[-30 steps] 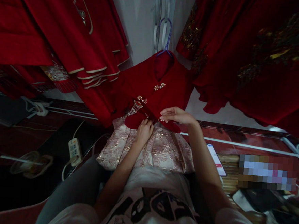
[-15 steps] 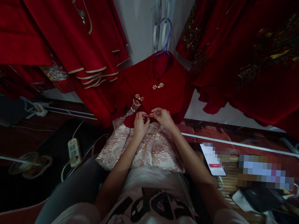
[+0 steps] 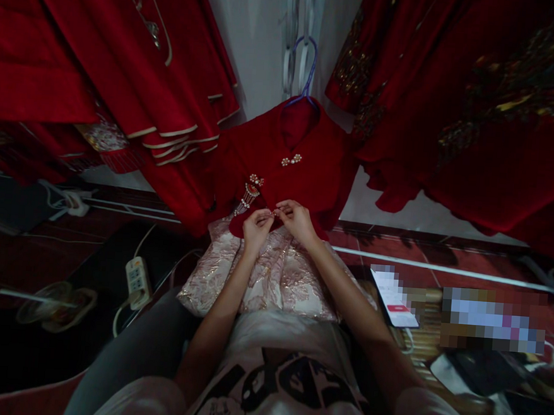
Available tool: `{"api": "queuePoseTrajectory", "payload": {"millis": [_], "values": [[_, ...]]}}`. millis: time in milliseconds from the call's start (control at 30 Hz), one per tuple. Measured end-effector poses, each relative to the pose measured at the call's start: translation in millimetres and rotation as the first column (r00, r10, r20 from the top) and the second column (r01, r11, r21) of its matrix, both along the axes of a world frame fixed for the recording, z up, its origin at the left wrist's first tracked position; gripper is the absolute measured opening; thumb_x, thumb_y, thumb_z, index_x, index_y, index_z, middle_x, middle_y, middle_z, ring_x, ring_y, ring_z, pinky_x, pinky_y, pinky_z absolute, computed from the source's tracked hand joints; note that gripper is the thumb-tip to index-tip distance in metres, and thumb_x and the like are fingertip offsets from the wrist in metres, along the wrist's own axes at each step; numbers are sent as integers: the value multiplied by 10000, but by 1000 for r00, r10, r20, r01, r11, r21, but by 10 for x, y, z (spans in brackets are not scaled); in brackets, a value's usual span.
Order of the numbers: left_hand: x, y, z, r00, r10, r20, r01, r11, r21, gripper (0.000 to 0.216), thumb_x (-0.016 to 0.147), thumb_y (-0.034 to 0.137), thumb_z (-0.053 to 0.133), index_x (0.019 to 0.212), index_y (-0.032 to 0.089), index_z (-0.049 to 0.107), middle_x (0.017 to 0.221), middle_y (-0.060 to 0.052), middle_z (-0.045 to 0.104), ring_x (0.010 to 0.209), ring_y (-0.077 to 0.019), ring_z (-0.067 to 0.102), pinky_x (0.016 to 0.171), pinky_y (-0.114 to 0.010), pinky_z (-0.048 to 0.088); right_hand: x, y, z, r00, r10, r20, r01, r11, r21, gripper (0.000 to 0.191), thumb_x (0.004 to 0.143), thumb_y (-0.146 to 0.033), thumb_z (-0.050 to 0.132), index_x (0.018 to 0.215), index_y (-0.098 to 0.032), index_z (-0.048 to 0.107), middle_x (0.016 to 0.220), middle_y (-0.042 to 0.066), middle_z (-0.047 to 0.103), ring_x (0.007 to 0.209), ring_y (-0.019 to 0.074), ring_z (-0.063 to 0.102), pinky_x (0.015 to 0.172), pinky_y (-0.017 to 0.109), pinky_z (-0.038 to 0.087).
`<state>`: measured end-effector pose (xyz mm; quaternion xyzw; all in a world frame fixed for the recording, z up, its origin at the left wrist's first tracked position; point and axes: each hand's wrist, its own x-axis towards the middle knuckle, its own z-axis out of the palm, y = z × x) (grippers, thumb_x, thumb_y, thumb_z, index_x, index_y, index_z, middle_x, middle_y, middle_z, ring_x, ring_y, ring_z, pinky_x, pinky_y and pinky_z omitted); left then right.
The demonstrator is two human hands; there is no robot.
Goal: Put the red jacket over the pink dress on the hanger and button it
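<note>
A red jacket (image 3: pixel 307 187) hangs before me on a blue hanger (image 3: pixel 310 71), its lower part over pink and gold brocade cloth (image 3: pixel 265 282) on my lap. My left hand (image 3: pixel 257 229) and my right hand (image 3: pixel 297 221) meet at the jacket's lower front. Both are closed in a pinch, fingertips nearly touching, on a small beaded clasp (image 3: pixel 274 213) mostly covered by the fingers. Higher on the jacket sits a pearl flower clasp (image 3: pixel 291 160). Left of my hands, a flower clasp with a beaded tassel (image 3: pixel 249 193) hangs down.
Red garments (image 3: pixel 171 86) hang at the left, and embroidered red ones (image 3: pixel 455 106) at the right. A power strip (image 3: pixel 137 282) and a plastic cup (image 3: pixel 45 302) with a straw are at the left. A phone (image 3: pixel 396 301) lies on a slatted bamboo surface (image 3: pixel 426 313) at the right.
My hands have come closer together and a little to the left. The clasp, seen between the fingertips before, is now more covered.
</note>
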<state>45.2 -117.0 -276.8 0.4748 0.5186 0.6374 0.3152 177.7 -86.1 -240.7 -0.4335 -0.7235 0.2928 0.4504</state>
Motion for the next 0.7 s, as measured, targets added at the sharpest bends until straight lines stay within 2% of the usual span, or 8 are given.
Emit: {"api": "queuePoseTrajectory", "payload": {"millis": [267, 433, 567, 700], "values": [[-23, 37, -45, 1000, 19, 6, -19, 1000, -10, 213, 683, 217, 687, 877, 129, 695, 862, -84, 734, 788, -161, 693, 818, -346, 564, 12, 1, 2, 1000, 14, -16, -14, 1000, -5, 144, 797, -174, 597, 924, -173, 664, 882, 40, 690, 718, 114, 648, 698, 232, 538], [-97, 51, -8, 996, -39, -79, 38, 999, -9, 197, 680, 229, 704, 857, 144, 714, 841, -75, 742, 760, -171, 702, 787, -353, 575, -7, -5, -32, 999, -3, -39, 3, 1000, 15, 141, 795, -186, 594, 917, -172, 663, 872, 41, 678, 717, 116, 640, 682, 228, 537], [-153, 52, 18, 990, -40, -133, 38, 999, -17, 192, 685, 261, 712, 841, 148, 726, 835, -79, 744, 748, -181, 704, 781, -363, 576, -30, -12, -57, 999, -20, -50, 23, 999, 47, 140, 801, -197, 588, 920, -175, 658, 871, 39, 665, 713, 115, 629, 666, 223, 530], [-179, 52, 11, 983, -103, -152, 103, 995, -13, 166, 697, 245, 700, 834, 151, 707, 845, -69, 736, 753, -164, 695, 772, -339, 569, -5, 6, -35, 1000, -3, -13, 4, 1000, 17, 140, 791, -192, 604, 925, -176, 642, 854, 31, 662, 710, 111, 622, 664, 221, 521]]}}
